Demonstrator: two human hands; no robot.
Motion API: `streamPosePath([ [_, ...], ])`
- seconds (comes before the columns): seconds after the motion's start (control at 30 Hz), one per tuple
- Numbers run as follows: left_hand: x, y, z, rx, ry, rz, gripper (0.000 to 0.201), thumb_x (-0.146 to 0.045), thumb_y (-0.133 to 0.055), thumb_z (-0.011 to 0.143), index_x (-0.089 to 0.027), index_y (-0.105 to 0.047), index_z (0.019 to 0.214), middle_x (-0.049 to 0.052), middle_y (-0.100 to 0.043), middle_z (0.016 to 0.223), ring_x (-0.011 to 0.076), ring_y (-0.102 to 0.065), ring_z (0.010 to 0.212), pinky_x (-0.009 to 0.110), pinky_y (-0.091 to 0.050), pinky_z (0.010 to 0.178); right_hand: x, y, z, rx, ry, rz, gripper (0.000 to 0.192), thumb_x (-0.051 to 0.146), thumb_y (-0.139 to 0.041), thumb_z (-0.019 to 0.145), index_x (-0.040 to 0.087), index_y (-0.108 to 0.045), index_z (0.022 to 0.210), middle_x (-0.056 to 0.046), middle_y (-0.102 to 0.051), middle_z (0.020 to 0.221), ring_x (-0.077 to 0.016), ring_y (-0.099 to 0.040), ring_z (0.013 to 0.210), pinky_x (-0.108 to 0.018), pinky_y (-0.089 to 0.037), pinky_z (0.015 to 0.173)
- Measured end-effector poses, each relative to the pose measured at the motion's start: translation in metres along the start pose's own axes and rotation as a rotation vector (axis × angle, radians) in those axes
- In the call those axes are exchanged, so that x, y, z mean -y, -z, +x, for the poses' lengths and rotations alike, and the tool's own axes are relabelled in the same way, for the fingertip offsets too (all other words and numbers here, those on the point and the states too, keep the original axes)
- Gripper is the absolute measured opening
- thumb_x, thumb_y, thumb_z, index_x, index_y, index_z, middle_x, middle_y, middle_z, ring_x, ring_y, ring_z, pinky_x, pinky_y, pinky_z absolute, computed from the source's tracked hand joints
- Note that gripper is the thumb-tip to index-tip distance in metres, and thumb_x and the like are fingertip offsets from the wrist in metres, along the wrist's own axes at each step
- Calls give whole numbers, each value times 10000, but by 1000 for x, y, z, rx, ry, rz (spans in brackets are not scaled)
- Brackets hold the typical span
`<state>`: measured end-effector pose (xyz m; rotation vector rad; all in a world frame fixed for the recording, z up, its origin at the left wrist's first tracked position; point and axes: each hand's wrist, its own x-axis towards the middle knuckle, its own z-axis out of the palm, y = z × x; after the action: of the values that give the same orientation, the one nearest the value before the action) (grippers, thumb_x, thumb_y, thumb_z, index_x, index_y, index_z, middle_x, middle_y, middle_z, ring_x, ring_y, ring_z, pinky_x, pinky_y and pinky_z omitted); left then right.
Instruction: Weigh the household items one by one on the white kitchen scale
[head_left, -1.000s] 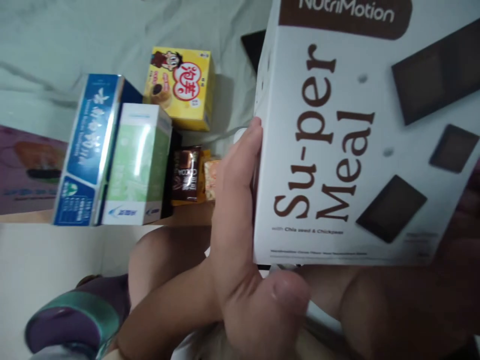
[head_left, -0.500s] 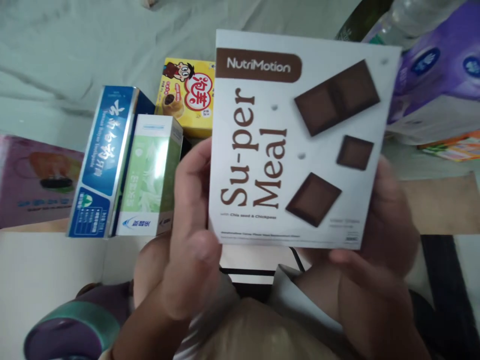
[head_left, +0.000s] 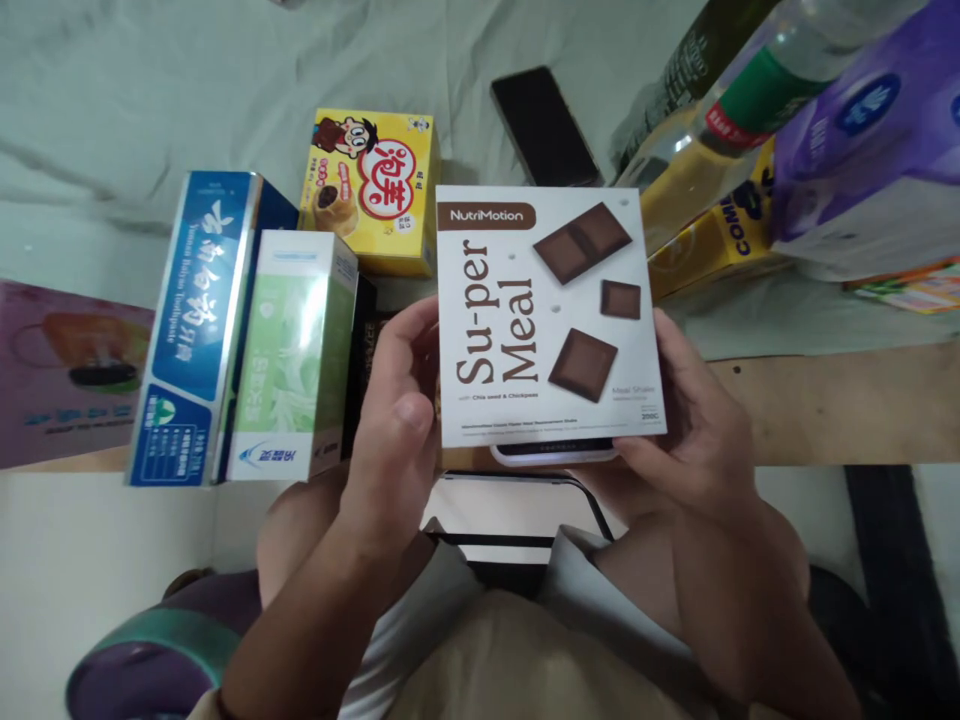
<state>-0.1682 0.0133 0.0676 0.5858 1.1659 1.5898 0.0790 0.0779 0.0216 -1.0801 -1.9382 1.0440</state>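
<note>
A white meal shake box (head_left: 495,320) with brown lettering and pictures of chocolate squares faces up at me in the middle of the view. My left hand (head_left: 397,430) grips its left side, thumb near the lower left edge. On the right side my right hand (head_left: 694,430) holds it, with the thumb at the bottom corner; the fingers behind the box are partly hidden. Part of a white-rimmed dark object (head_left: 555,452) shows just under the box's lower edge. Left of my left hand stands a green and white box (head_left: 289,350).
A blue toothpaste box (head_left: 199,320), a yellow snack box (head_left: 375,180) and a pink package (head_left: 67,370) stand left. A dark phone (head_left: 546,128) lies behind. At the right are a clear bottle (head_left: 720,130), a dark bottle (head_left: 682,75), a yellow box (head_left: 712,250) and a purple pack (head_left: 870,150).
Both hands have lowered the meal shake box away from my face, so it looks smaller. The phone, clear bottle and yellow box at the right have come into view behind it.
</note>
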Motion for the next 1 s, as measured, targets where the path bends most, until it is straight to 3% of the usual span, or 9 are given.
streamPosePath([
  [0.17, 1, 1, -2, 33, -16, 23, 641, -649, -846, 788, -270, -717, 1288, 41, -746, 1205, 242, -706, 1085, 363, -615, 849, -2, -1, -1, -17, 18, 62, 929, 451, -829, 828, 415, -434, 1668, 28, -555, 1675, -273, -581, 1520, -455, -492, 1320],
  [0.33, 2, 12, 11, -117, -203, 87, 639, -664, -912, 723, -259, -758, 1193, 26, -724, 1281, 246, -630, 1308, 379, -504, 1165, -3, -10, 8, -103, 92, 303, 755, 648, -736, 880, 385, -577, 1570, -21, -609, 1607, -328, -596, 1487, -575, -519, 1275],
  [0.5, 8, 26, 23, -60, -352, 186, 725, -782, -797, 744, -239, -724, 1220, 75, -704, 1230, 315, -630, 1256, 483, -491, 1105, -8, -10, 7, -179, 79, 320, 663, 660, -745, 873, 417, -649, 1482, -16, -636, 1540, -306, -589, 1485, -568, -439, 1339],
  [0.73, 3, 10, 13, -119, -320, 157, 545, -674, -755, 844, -225, -719, 1152, 77, -682, 1186, 317, -589, 1285, 454, -431, 1162, -8, -7, 6, -257, 72, 303, 696, 690, -764, 826, 339, -693, 1423, -82, -667, 1454, -367, -637, 1400, -630, -450, 1301],
  [0.87, -3, 5, 12, -128, -285, 176, 601, -678, -813, 787, -221, -681, 1154, 88, -653, 1171, 343, -577, 1322, 457, -431, 1172, -9, -6, 6, -273, 49, 305, 687, 705, -753, 823, 341, -699, 1402, -81, -674, 1430, -359, -651, 1367, -632, -446, 1297],
  [1.0, 0, 6, 15, -110, -299, 181, 599, -696, -755, 808, -242, -642, 1182, 78, -640, 1152, 367, -555, 1342, 502, -381, 1208, -10, -5, 6, -270, 55, 311, 667, 675, -755, 824, 335, -696, 1395, -93, -673, 1428, -350, -652, 1348, -628, -456, 1279],
])
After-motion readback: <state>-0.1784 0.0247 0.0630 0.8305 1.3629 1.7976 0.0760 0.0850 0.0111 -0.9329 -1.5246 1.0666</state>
